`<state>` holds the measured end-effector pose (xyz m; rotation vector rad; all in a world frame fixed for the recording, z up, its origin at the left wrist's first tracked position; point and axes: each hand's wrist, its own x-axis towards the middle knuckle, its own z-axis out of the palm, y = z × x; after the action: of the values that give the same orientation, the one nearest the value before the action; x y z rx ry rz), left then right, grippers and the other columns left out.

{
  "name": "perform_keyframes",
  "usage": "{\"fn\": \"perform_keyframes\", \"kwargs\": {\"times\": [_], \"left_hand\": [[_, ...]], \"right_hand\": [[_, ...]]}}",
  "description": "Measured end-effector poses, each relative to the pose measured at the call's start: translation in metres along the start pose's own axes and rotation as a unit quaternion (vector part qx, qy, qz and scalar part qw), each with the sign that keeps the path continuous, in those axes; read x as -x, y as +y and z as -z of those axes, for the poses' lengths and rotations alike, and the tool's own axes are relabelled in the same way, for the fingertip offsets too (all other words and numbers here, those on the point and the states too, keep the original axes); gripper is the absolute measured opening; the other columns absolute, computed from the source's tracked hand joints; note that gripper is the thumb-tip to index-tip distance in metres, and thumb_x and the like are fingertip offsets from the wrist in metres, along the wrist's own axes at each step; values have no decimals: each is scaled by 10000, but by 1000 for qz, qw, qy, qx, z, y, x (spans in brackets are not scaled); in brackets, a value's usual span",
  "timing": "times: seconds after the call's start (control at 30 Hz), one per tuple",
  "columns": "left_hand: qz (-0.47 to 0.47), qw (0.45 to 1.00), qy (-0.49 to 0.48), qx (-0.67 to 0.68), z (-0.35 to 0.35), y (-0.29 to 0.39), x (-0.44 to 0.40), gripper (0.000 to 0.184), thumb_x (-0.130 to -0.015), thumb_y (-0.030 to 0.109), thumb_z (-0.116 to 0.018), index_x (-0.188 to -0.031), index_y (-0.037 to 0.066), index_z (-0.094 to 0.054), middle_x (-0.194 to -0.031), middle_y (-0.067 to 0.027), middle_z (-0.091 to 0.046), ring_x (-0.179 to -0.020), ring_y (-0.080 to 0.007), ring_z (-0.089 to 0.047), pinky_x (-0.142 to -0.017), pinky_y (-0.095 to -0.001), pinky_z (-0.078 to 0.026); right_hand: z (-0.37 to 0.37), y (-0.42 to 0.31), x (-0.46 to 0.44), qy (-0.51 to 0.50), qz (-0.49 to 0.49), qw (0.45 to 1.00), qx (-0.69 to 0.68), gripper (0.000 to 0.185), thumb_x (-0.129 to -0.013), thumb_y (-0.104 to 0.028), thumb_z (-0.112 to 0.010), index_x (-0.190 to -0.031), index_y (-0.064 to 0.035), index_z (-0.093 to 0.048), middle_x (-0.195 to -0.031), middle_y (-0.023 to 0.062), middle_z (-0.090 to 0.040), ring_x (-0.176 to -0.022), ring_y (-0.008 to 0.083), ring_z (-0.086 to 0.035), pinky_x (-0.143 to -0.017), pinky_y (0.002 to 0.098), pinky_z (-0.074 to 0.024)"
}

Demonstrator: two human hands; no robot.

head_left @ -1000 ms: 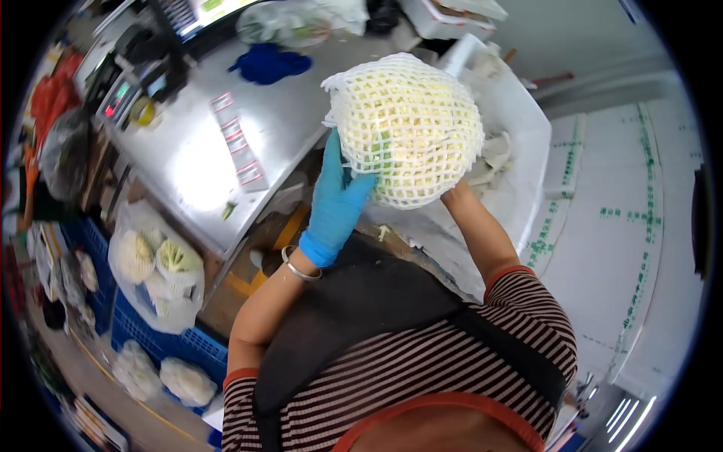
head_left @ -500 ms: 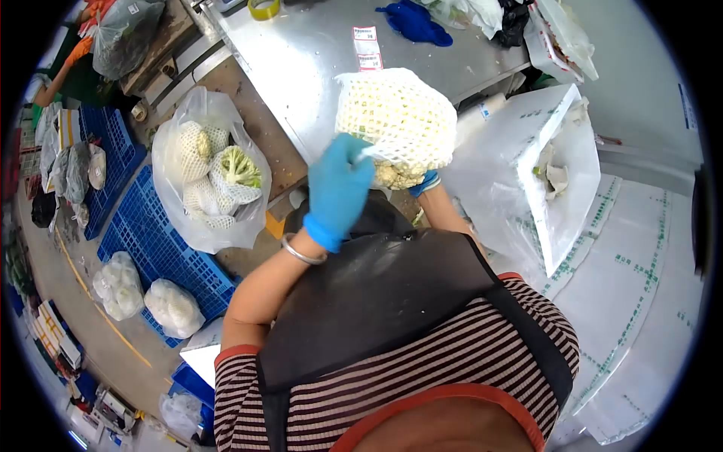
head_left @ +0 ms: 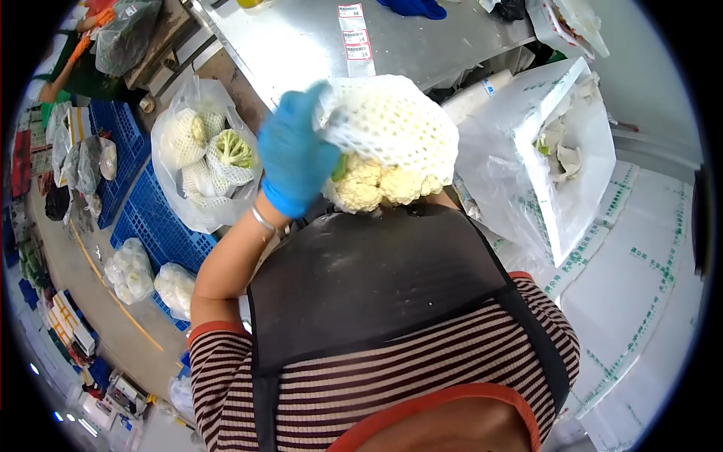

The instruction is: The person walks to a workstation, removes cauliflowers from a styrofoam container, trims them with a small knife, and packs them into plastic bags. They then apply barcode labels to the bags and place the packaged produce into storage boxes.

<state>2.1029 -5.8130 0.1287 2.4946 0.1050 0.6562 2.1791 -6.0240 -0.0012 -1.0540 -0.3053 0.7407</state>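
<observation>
A large pale cauliflower [head_left: 380, 184] is held up before my apron, its lower curds bare and its upper part covered by a white foam net [head_left: 407, 117]. My left hand [head_left: 297, 154], in a blue glove, is at the left edge of the net; motion blurs its fingers, so its grip is unclear. A bit of green shows beside the thumb. My right forearm [head_left: 446, 198] reaches in behind the cauliflower. The right hand itself is hidden there, supporting the cauliflower from behind or below.
A metal table [head_left: 290, 45] lies ahead with a strip of labels [head_left: 355, 41]. On the left, a clear bag [head_left: 169, 188] holds netted cauliflowers beside blue pallets [head_left: 154, 203]. A white foam box [head_left: 538, 173] with scraps stands right. Another person's orange-gloved hand [head_left: 104, 16] is far left.
My left hand has moved left and slightly up, and has turned. More bare curd now shows below the net. The view has shifted slightly, and the right glove's cuff has gone out of sight.
</observation>
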Motion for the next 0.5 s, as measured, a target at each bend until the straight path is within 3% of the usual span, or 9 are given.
{"fn": "perform_keyframes", "kwargs": {"times": [0.07, 0.1, 0.13, 0.17, 0.23, 0.33, 0.4, 0.47, 0.5], "left_hand": [[66, 984, 2, 166, -13, -10, -28, 709, -749, -18, -609, -1417, 90, -400, -1222, -186, -538, -973, -225, -595, -850, -339, -492], [137, 896, -138, 400, -19, -17, -27, 668, -811, 18, -563, -1444, 55, -354, -1320, -174, -494, -1094, -206, -540, -950, -328, -442], [263, 749, -239, 560, -25, -24, -25, 634, -874, 54, -517, -1471, 21, -308, -1418, -161, -450, -1214, -188, -484, -1050, -318, -392], [253, 726, -262, 583, -45, -52, -16, 544, -939, 113, -474, -1444, -25, -326, -1400, -137, -472, -1237, -183, -484, -1066, -308, -375], [342, 700, -271, 566, -41, -45, -10, 500, -970, 142, -468, -1428, -24, -355, -1368, -120, -507, -1206, -174, -510, -1052, -310, -392], [255, 768, -301, 504, -65, -78, 27, 483, -990, 201, -473, -1413, -15, -384, -1344, -102, -530, -1199, -173, -519, -1038, -315, -412], [294, 724, -255, 569, -69, -65, 52, 470, -999, 211, -455, -1411, -5, -392, -1354, -112, -527, -1214, -190, -518, -1039, -328, -420], [464, 471, -164, 732, -82, -58, 79, 466, -1018, 251, -401, -1415, 8, -387, -1404, -149, -485, -1252, -248, -505, -1054, -374, -420], [435, 507, -163, 726, -90, -55, 94, 466, -1022, 254, -383, -1418, 8, -383, -1414, -156, -473, -1255, -261, -503, -1054, -386, -422]], "right_hand": [[5, 15, 0, -35, 102, 969, 220, 552, -977, -247, -507, -1470, -74, -329, -1492, 119, -379, -1330, 234, -411, -1058, 375, -412], [8, 21, 3, -37, 122, 952, 280, 553, -975, -244, -512, -1469, -73, -331, -1491, 120, -379, -1330, 234, -411, -1057, 375, -413], [6, 27, 8, -40, 137, 939, 313, 555, -973, -241, -516, -1468, -73, -333, -1491, 120, -380, -1329, 234, -411, -1055, 375, -415], [10, 20, 16, -22, -7, 985, 173, 533, -919, -185, -575, -1408, -54, -407, -1398, 109, -466, -1244, 211, -470, -975, 353, -448], [0, -19, 25, 90, -284, 954, -20, 485, -842, -105, -648, -1303, -27, -519, -1229, 80, -604, -1088, 167, -562, -842, 313, -491], [-8, -11, 35, 73, -255, 963, -46, 437, -865, -111, -620, -1285, -28, -532, -1150, 49, -633, -1013, 137, -577, -825, 284, -478], [-8, -16, 39, 63, -267, 960, -60, 451, -891, -118, -570, -1319, 4, -494, -1201, 76, -607, -1062, 158, -571, -908, 296, -468], [-3, -19, 46, 31, -269, 958, -92, 462, -901, -131, -549, -1327, 30, -470, -1230, 94, -588, -1084, 171, -568, -944, 307, -460], [-1, -20, 50, 16, -270, 957, -109, 469, -905, -137, -539, -1331, 42, -459, -1244, 103, -578, -1096, 177, -567, -963, 312, -456]]}}
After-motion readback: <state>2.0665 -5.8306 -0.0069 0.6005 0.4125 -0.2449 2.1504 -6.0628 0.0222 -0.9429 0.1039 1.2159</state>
